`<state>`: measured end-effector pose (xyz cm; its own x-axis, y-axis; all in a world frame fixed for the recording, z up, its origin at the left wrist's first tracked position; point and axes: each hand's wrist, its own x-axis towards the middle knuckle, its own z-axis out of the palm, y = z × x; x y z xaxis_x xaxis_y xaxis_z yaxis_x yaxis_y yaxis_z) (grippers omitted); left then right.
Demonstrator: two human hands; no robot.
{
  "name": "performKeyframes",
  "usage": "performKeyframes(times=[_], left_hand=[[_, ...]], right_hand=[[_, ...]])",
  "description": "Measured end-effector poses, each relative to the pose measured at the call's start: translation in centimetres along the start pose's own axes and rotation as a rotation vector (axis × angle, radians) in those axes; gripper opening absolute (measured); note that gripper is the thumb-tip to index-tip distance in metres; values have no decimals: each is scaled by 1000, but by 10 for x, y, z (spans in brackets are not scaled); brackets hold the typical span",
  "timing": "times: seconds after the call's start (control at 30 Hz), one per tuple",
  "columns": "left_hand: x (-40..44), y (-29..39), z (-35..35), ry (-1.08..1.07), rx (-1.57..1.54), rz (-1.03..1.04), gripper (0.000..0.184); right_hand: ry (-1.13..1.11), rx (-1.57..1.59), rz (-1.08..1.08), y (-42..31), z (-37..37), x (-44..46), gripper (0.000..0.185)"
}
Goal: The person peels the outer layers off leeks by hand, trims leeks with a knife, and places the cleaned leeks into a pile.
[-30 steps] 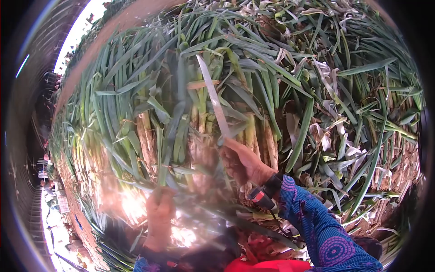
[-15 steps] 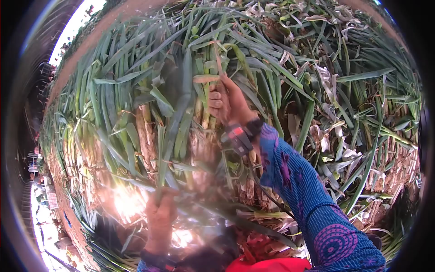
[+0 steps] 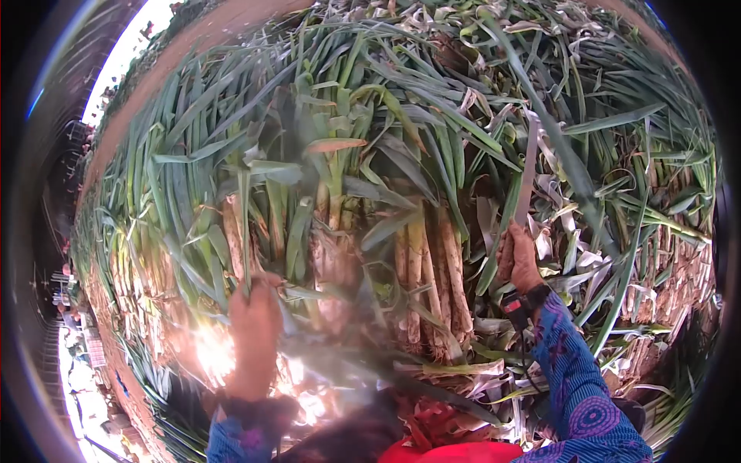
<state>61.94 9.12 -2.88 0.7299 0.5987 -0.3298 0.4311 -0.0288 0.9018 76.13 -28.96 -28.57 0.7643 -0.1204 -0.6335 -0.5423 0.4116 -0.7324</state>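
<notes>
On my far left I see upright rows of pale-stemmed, long-leaved green onions [image 3: 143,266], leaning together. Next comes my left hand [image 3: 256,312], its fingers curled in around a long, narrow green leaf [image 3: 245,220] that rises from the fist; glare and blur hide whether it grips a stem as well. Just right of that fist is a thick clump of whitish stems [image 3: 333,266], and beyond it a looser group of brownish-white stems with roots [image 3: 432,301]. My right hand [image 3: 522,258] is wrapped closed around the lower end of a long, straight metal blade [image 3: 528,174], which points up and touches nothing that I can make out. Loose green and papery whitish leaves [image 3: 575,231] lie tangled beside it, with more pale stems [image 3: 671,289] at far right.

I judge the work partway: shed leaves lie about, while the middle and left clumps carry full green tops. I see no tied bundle, and I cannot tell which clumps are finished.
</notes>
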Motion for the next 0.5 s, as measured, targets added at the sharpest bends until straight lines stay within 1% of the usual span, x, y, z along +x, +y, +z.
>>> performKeyframes(times=[0.07,0.1,0.13,0.2,0.27,0.33,0.37,0.43,0.5], left_hand=[[32,10,21,-8,191,151,19],[54,13,32,-29,205,185,19],[78,14,46,-47,217,221,19],[124,21,79,-92,355,384,20],[168,28,121,-157,351,491,21],[209,32,161,-136,453,585,25],[235,26,182,-131,456,638,27],[265,25,221,-74,524,689,35],[272,26,262,31,648,681,46]], right_hand=[[166,-168,-135,33,-14,24,31],[239,-293,-71,39,-19,29,28],[254,-328,-98,45,-21,35,28],[281,-405,-149,59,-26,45,29],[259,-356,-114,54,-27,46,29],[235,-287,-107,50,-30,50,30],[230,-277,-98,48,-30,50,30],[219,-260,-77,48,-31,52,32],[203,-232,-63,50,-33,56,32]])
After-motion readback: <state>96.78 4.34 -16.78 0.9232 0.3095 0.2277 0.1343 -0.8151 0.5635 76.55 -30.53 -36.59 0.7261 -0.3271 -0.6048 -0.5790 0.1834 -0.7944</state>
